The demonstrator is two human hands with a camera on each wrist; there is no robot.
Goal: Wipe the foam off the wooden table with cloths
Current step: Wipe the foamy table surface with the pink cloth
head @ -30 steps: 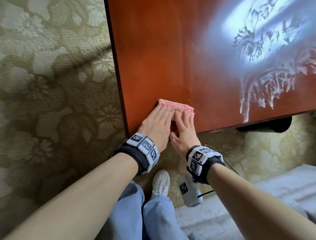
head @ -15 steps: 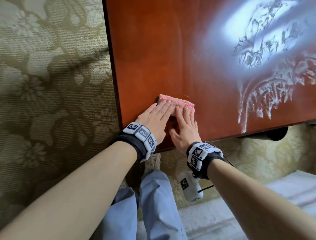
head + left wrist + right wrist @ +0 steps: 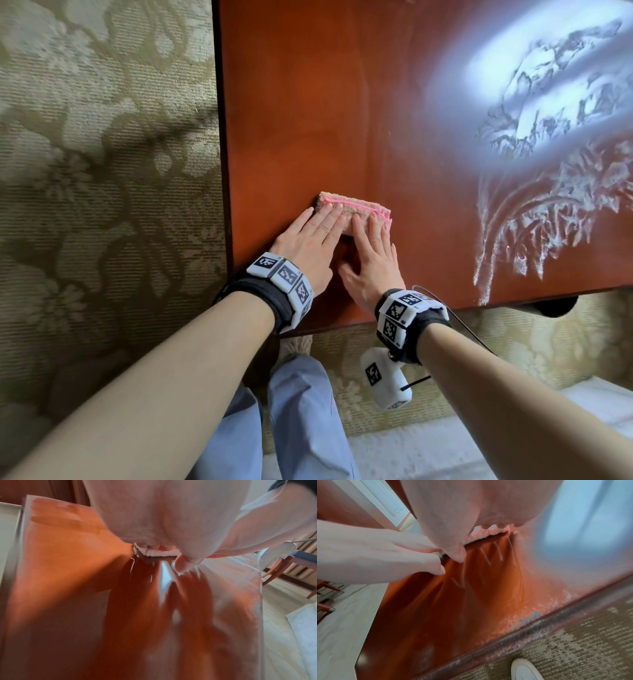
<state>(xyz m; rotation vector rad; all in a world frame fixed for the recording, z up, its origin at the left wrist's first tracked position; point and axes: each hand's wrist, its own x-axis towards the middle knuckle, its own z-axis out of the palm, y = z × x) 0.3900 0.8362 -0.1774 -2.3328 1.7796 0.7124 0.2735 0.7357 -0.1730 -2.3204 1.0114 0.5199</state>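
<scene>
A folded pink and tan cloth (image 3: 356, 207) lies on the wooden table (image 3: 308, 102) near its front left corner. My left hand (image 3: 323, 224) and right hand (image 3: 371, 231) press on it side by side with straight fingers. White foam (image 3: 548, 212) is smeared over the right part of the table, apart from the cloth. In the left wrist view the cloth's edge (image 3: 154, 553) shows under my palm. The right wrist view shows the cloth (image 3: 486, 534), my left hand (image 3: 385, 558) and thin foam (image 3: 530, 615) by the table edge.
Patterned beige carpet (image 3: 102, 205) lies left of and below the table. My legs in blue jeans (image 3: 291, 411) and a white shoe (image 3: 523, 669) stand by the front edge. A dark table leg (image 3: 555, 305) shows under the front right. A white mat (image 3: 599, 404) lies at the lower right.
Both hands have slid the cloth away from the front edge, farther onto the table. My wrists, which were off the edge, now sit over it.
</scene>
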